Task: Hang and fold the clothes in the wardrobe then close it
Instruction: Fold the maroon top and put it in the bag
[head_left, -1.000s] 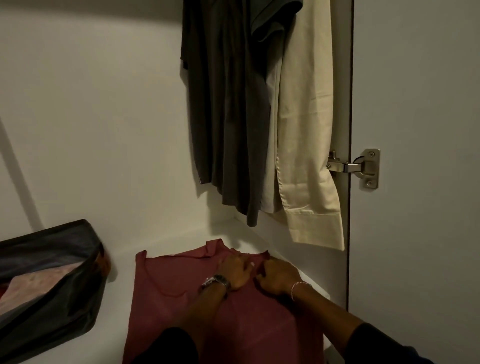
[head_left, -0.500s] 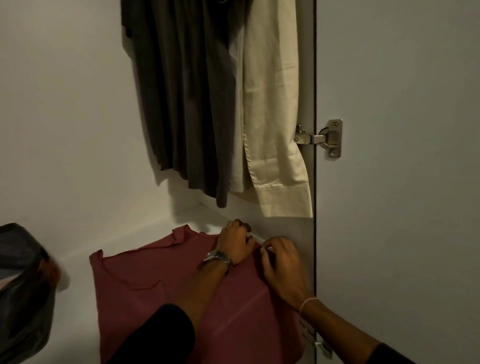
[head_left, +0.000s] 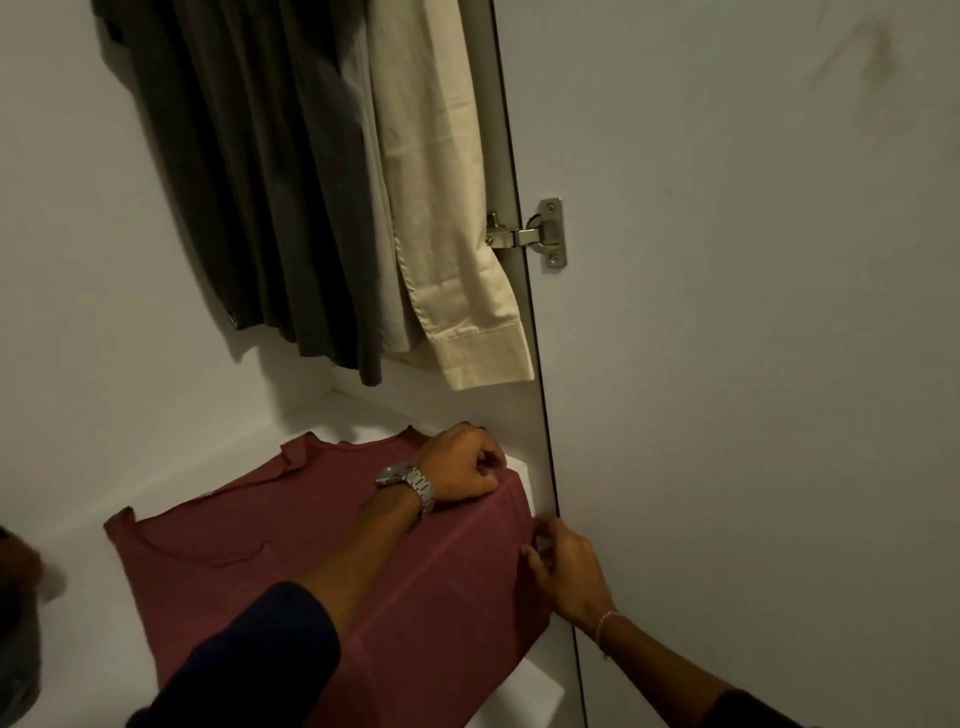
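While spread flat, shirt (head_left: 270, 561) under hands, L (head_left: 460, 470), R (head_left: 563, 577)

Both hands on a maroon shirt (head_left: 291, 561) spread over the wardrobe shelf (head_left: 93, 613): left hand (head_left: 460, 470) pinches its far edge, right hand (head_left: 563, 574) grips the near-right edge.

A white shelf (head_left: 332, 415) carries a red shirt (head_left: 291, 561), spread flat across its middle and right, with the right edge draped over the shelf's right side. A dark bag (head_left: 18, 623) sits at the left.
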